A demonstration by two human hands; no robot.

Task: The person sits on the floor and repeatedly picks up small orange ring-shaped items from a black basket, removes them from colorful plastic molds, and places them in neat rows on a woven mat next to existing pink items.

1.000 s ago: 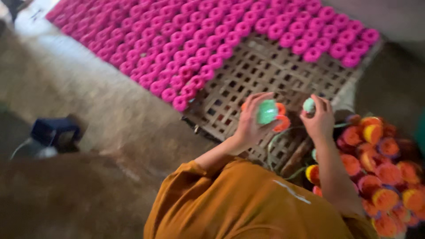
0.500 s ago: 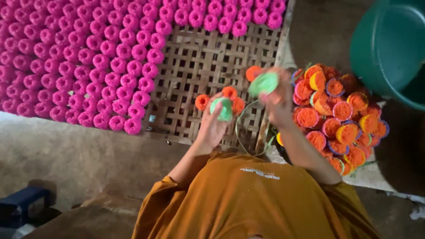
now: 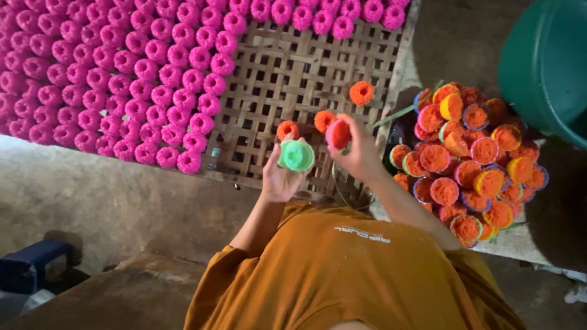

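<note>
Head camera view only, looking straight down over an orange shirt (image 3: 342, 269). Left hand (image 3: 278, 177) is curled around a green cup (image 3: 297, 155), mouth of the cup tilted up toward the camera, fingers wrapped round its side. Right hand (image 3: 361, 153) is pinched on a pink cup packed with orange stuff (image 3: 338, 133), held just beside the green one, the two nearly touching but I can't tell if they actually do.

Both cups sit over the near edge of a woven bamboo tray (image 3: 293, 73). On the bare weave right behind the hands are three orange mounds (image 3: 361, 93), spaced a little apart. The left and far parts of the tray are covered in tight rows of pink mounds (image 3: 122, 73).

Off to the right, next to the right forearm, is a heap of filled cups (image 3: 471, 159), orange contents with pink, yellow and blue rims. A big teal tub (image 3: 544, 61) is in the top right corner. Floor is rough concrete (image 3: 110, 195), with a blue boxy thing (image 3: 33, 266) bottom left.
</note>
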